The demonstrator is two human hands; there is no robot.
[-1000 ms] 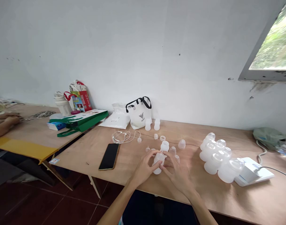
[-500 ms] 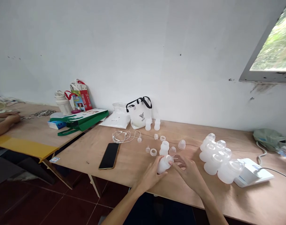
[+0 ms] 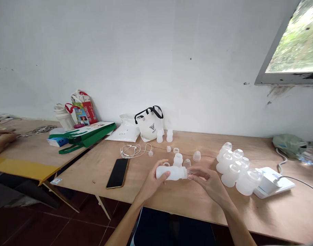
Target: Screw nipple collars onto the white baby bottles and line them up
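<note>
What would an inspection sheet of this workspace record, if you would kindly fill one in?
Surface: wooden table, dark marks near its front edge.
Work items: translucent bottle held sideways; capped bottles grouped right; loose clear cap.
Clutter: phone, white bag with black handles.
Hands: left hand grips the bottle's body; right hand is at its top end, grip unclear.
Cables: earphones beside the phone; thin cable reaching the white device.
Surroundings: pale wall, window, another person's hand at the neighbouring table.

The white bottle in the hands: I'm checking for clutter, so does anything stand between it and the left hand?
Nothing visible does: the left hand grips the sideways bottle directly. Another bottle and a clear cap stand beyond it, not between.
</note>
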